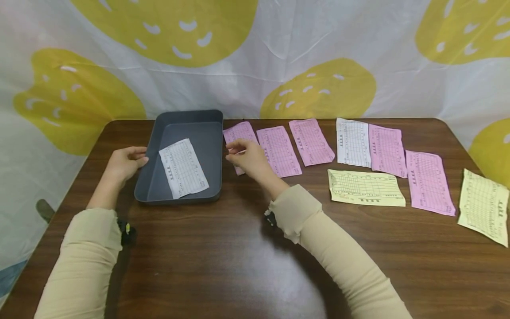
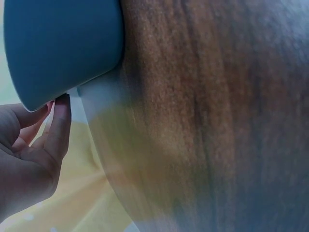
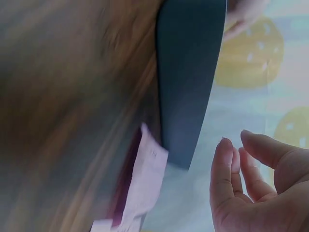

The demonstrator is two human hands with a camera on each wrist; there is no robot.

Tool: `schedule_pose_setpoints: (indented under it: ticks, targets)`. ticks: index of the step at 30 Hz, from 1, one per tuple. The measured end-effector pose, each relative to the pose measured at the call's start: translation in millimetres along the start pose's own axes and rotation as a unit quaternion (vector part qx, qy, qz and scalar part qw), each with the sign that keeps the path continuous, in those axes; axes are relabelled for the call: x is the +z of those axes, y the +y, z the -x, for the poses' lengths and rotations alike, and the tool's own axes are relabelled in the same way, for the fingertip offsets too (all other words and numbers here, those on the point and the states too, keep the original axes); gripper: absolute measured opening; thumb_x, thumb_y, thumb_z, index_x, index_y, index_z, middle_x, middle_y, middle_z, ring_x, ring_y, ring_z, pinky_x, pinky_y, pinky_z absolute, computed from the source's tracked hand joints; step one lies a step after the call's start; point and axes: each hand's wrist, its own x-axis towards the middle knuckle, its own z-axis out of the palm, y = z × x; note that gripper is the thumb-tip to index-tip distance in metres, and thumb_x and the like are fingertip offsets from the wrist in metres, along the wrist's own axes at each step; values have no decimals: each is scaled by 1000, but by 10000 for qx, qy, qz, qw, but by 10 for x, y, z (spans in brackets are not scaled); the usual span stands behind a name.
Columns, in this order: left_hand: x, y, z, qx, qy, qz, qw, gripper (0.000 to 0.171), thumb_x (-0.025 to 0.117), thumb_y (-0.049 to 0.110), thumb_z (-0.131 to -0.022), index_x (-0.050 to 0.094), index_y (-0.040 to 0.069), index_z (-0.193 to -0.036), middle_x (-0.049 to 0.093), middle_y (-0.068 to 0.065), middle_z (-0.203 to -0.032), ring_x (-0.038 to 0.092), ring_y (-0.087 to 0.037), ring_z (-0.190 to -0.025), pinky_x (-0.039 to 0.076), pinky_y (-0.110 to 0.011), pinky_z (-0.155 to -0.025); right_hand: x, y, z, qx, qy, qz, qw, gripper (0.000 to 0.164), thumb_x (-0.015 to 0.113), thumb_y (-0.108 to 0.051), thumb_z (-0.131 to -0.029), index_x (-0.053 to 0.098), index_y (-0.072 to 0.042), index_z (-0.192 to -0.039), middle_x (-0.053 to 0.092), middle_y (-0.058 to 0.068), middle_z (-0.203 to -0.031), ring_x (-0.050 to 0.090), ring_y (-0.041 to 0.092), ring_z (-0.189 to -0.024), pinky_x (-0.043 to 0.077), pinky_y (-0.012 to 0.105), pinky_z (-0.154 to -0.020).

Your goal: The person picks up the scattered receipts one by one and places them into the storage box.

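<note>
A dark grey tray stands on the table at the left, with a white printed slip lying slanted inside it. My left hand touches the tray's left side with its fingertips; in the left wrist view, fingers meet the tray's edge. Just right of the tray, my right hand hovers over a pink slip, partly hiding it. Its fingers are loosely bent, and a gap shows between thumb and fingertips in the right wrist view, with nothing held.
Further right lie more pink slips, another white slip beside a pink one, and two yellow slips, one lying sideways and one near the right edge. A patterned curtain hangs behind the wooden table.
</note>
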Motion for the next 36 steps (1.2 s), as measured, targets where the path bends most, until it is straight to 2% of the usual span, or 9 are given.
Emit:
schedule_pose_setpoints:
  ticks: [3,6,13,18,27,31,36]
  targets:
    - [5,-3,-2,29,31,-34,10000,43,51,9,-97,45,-7,-137,55,-30,-126,46,1,-76,42,-8,-60,-111,74,-48,105,217,-35,9997,28,65,-4,-86,66,-1,-114,67,18,-104,67,24,-93,54,19,-69]
    - [9,-4,-3,46,53,-76,9999,43,51,9,-97,46,-7,-137,56,-30,-126,48,-3,-80,40,-7,-60,-216,155,-87,223,409,-100,9989,29,64,-3,-86,65,0,-115,66,19,-104,67,23,-88,56,21,-70]
    - [9,-2,1,69,77,-100,9999,43,51,9,-97,46,-7,-136,56,-30,-125,48,-3,-80,40,-7,-59,-377,360,-156,417,740,86,9963,29,65,-2,-85,66,2,-114,67,18,-101,61,11,-74,50,14,-63]
    - [10,-4,1,51,74,-95,9999,43,51,9,-97,46,-7,-137,56,-30,-126,49,-6,-81,41,-8,-60,-426,470,-171,558,759,364,9949,29,65,-3,-85,66,2,-114,67,19,-102,61,15,-83,47,15,-68]
    - [5,-10,-2,34,67,-62,10000,43,51,9,-98,46,-6,-137,56,-29,-126,49,-4,-80,42,-8,-60,-453,525,-168,633,694,769,9926,29,64,-3,-84,67,2,-112,69,21,-105,63,25,-94,51,29,-84]
    - [3,-12,-3,33,64,-62,10000,43,51,10,-98,46,-6,-137,56,-29,-126,49,-6,-81,41,-7,-59,-445,529,-172,709,658,863,9916,29,65,-2,-83,66,2,-112,69,21,-107,63,25,-95,51,30,-85]
    - [3,-20,-12,35,52,-58,10000,43,51,10,-98,45,-6,-137,55,-30,-127,53,-15,-90,40,-7,-59,-439,540,-175,730,599,1012,9904,32,65,3,-79,66,3,-111,69,21,-106,62,24,-92,51,29,-83]
